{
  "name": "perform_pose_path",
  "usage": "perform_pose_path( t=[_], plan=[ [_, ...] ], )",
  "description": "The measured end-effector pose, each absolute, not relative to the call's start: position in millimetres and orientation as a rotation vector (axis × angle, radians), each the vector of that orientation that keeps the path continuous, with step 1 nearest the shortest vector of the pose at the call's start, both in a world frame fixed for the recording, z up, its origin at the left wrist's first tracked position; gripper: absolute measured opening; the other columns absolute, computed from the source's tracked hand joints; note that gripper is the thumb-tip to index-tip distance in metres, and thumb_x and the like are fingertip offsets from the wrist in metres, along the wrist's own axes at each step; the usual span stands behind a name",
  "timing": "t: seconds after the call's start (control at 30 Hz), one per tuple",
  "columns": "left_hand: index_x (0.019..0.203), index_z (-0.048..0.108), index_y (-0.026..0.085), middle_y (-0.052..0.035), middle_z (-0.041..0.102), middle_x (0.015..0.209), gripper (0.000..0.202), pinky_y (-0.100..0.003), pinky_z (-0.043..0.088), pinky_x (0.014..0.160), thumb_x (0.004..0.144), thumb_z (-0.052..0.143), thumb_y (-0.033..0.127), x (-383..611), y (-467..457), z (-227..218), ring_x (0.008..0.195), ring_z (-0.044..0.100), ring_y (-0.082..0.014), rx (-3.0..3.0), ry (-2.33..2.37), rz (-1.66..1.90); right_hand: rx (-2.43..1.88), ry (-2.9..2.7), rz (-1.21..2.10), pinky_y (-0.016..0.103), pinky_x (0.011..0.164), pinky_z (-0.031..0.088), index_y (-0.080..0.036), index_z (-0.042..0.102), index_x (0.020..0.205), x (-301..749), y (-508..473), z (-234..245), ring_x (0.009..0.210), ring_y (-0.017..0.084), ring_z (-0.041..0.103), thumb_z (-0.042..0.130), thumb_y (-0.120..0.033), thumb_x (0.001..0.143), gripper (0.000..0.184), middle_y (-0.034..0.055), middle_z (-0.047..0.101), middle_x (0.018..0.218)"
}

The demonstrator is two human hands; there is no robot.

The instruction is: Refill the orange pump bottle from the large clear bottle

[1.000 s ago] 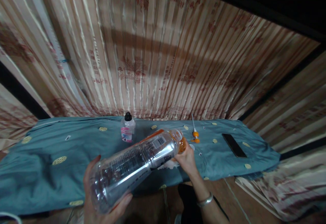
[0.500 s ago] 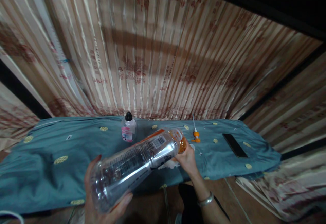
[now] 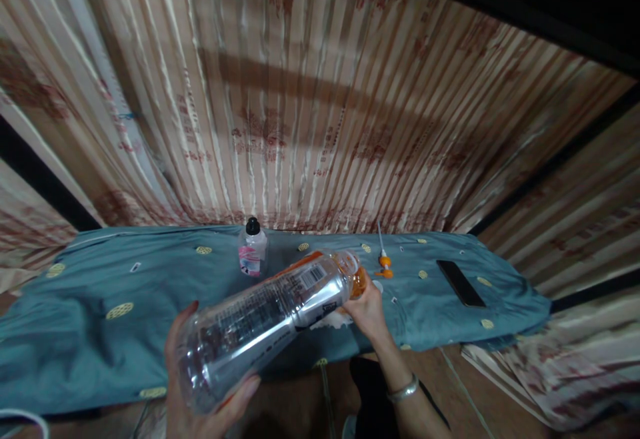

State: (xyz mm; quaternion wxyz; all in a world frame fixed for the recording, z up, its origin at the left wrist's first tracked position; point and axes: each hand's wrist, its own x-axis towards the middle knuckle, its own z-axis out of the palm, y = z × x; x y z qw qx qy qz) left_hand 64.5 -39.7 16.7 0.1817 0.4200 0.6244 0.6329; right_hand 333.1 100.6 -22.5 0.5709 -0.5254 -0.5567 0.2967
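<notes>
My left hand [image 3: 205, 386] is wrapped round the base of a large clear plastic bottle [image 3: 270, 322] with a silver and orange printed label. The bottle is tilted, its mouth end up and to the right. My right hand [image 3: 367, 307] grips an orange see-through container [image 3: 359, 284] right at the bottle's mouth; most of this container is hidden behind the bottle and fingers. Whether the two touch I cannot tell. An orange pump head [image 3: 385, 266] with a long pale tube lies just beyond my right hand.
A clear bottle with a black cap and pink label [image 3: 253, 252] stands on the blue-green patterned cloth [image 3: 120, 279]. To the right lies a dark phone [image 3: 460, 284]. Something whitish [image 3: 334, 320] shows beneath the held bottle. A pleated curtain [image 3: 300, 126] hangs behind.
Almost nothing differs. Both hands keep their grip, and the tilted bottle stays at the orange container; the view has shifted very slightly.
</notes>
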Motion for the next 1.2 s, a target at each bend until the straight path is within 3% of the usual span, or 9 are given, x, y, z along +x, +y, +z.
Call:
perform_pose_path(
  t=[0.23,0.43,0.57,0.7,0.87,1.2],
  plan=[
    [0.166,0.056,0.024,-0.0191,0.065,0.159,0.107,-0.067,0.058,0.124,0.075,0.095,0.065,65.8,-39.4,18.0,0.131,0.075,-0.044,1.188,1.761,1.789,-1.237,-1.298,0.706,0.046,0.095,0.074,-0.023,0.079,0.121,332.2,102.3,-24.0,0.099,0.033,0.089,0.099,-0.037,0.066,0.06,0.0076,0.092,0.111],
    [0.166,0.056,0.028,-0.0158,0.07,0.151,0.105,-0.061,0.068,0.112,0.074,0.097,0.057,64.9,-39.6,17.0,0.118,0.08,-0.0386,1.136,1.738,1.771,-1.192,-1.287,0.755,0.046,0.096,0.075,-0.023,0.078,0.122,331.4,102.3,-24.5,0.1,0.032,0.089,0.097,-0.038,0.068,0.06,0.0073,0.092,0.113],
    [0.167,0.054,0.025,-0.0181,0.07,0.151,0.108,-0.061,0.069,0.11,0.075,0.096,0.063,64.0,-38.8,16.7,0.114,0.08,-0.0387,1.172,1.743,1.772,-1.221,-1.293,0.731,0.046,0.095,0.075,-0.023,0.078,0.123,332.1,102.1,-24.2,0.1,0.033,0.089,0.097,-0.04,0.067,0.061,0.0081,0.092,0.113],
    [0.166,0.056,0.022,-0.02,0.067,0.156,0.107,-0.062,0.066,0.113,0.076,0.095,0.066,64.8,-38.7,17.6,0.122,0.079,-0.0409,1.199,1.764,1.784,-1.237,-1.297,0.716,0.047,0.095,0.074,-0.023,0.078,0.123,333.3,101.8,-24.8,0.099,0.033,0.089,0.096,-0.039,0.067,0.06,0.0078,0.092,0.112],
    [0.167,0.054,0.025,-0.0149,0.074,0.14,0.106,-0.056,0.071,0.104,0.077,0.096,0.063,66.0,-39.8,19.0,0.111,0.081,-0.0368,1.177,1.734,1.772,-1.237,-1.305,0.718,0.047,0.097,0.073,-0.024,0.078,0.123,333.1,101.0,-24.7,0.1,0.033,0.089,0.097,-0.038,0.068,0.06,0.0071,0.092,0.114],
    [0.167,0.055,0.024,-0.0147,0.075,0.141,0.109,-0.057,0.069,0.107,0.075,0.097,0.066,65.0,-39.1,12.6,0.111,0.081,-0.0369,1.173,1.734,1.779,-1.198,-1.302,0.746,0.046,0.095,0.074,-0.023,0.077,0.124,332.0,102.0,-24.5,0.098,0.032,0.089,0.095,-0.04,0.07,0.06,0.0075,0.092,0.113]
  ],
)
